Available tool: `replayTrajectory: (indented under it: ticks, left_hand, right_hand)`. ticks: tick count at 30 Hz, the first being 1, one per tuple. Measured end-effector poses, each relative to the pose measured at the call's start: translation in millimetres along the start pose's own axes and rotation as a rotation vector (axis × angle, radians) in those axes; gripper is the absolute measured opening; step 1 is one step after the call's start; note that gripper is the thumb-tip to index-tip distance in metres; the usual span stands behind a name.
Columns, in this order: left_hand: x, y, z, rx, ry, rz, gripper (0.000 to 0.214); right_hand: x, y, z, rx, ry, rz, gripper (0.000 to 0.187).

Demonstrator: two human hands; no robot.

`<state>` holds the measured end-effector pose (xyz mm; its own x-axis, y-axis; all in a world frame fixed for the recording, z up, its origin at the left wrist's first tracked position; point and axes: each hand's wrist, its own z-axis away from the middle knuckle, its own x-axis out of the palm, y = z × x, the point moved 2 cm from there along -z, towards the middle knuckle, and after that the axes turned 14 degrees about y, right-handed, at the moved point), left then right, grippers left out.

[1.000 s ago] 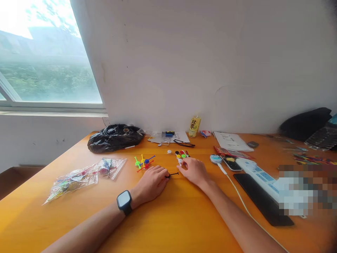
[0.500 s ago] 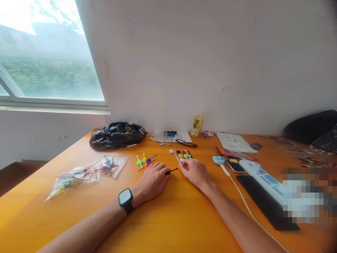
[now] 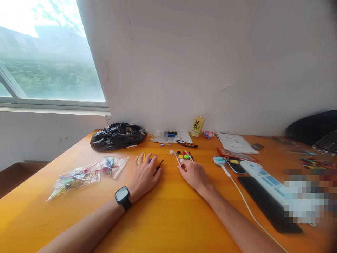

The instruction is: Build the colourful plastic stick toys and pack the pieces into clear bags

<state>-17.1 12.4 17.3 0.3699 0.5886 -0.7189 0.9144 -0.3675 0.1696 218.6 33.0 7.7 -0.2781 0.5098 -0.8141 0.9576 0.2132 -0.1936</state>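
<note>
My left hand (image 3: 144, 177), with a dark watch (image 3: 122, 194) on its wrist, is spread low over the table. Its fingers partly cover a group of coloured plastic sticks and discs (image 3: 144, 157). A black stick with a disc on it (image 3: 158, 168) lies in the gap between thumb and index finger, against the thumb. My right hand (image 3: 194, 174) is curled, its fingertips closed at the near end of a thin white stick (image 3: 177, 158). Beyond those fingers sit several loose round discs, among them a green disc (image 3: 186, 156) and a yellow disc (image 3: 181, 156).
Clear bags of plastic parts (image 3: 79, 177) lie at left, behind them a black plastic bag (image 3: 118, 136). A yellow drink carton (image 3: 197, 127) stands by the wall. To the right are a phone (image 3: 237, 166), a white cable (image 3: 240, 196), a power strip (image 3: 259, 177) and a black slab (image 3: 268, 203).
My left hand has moved left and its fingers have spread over the coloured pieces. The black stick and disc came left with it and tilted more upright. My right hand has shifted only slightly.
</note>
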Motion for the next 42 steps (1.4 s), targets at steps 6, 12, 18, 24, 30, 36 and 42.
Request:
replayTrajectory:
  ticks: [6,12,18,24,30,36,42]
  left_hand:
    - [6.8,-5,-1,-0.035,-0.099,0.098,0.025]
    - [5.4,-2,-4,0.001,-0.115,0.159,0.021]
    - [11.8,-9,0,-0.031,-0.074,0.099,0.042]
    - [0.0,4,3,0.057,0.041,0.191,0.06]
    - [-12.3,30,12,0.423,-0.268,0.545,0.052]
    - [-1.0,21,16,0.294,-0.358,0.438,0.063]
    - [4.9,18,17,0.19,-0.291,0.333,0.064]
  right_hand:
    - [2,0,1,0.02,0.059,-0.026,0.019]
    - [-5,-1,-1,0.088,0.234,-0.271,0.016]
    - [-3,-1,-3,0.151,0.281,-0.61,0.016]
    - [4,5,-5,0.1,0.331,-0.66,0.016]
    - [14,9,-6,0.003,0.306,-0.59,0.03]
    - [16,9,-7,-0.027,0.267,-0.492,0.033]
    - [12,6,-7,-0.033,0.214,-0.446,0.034]
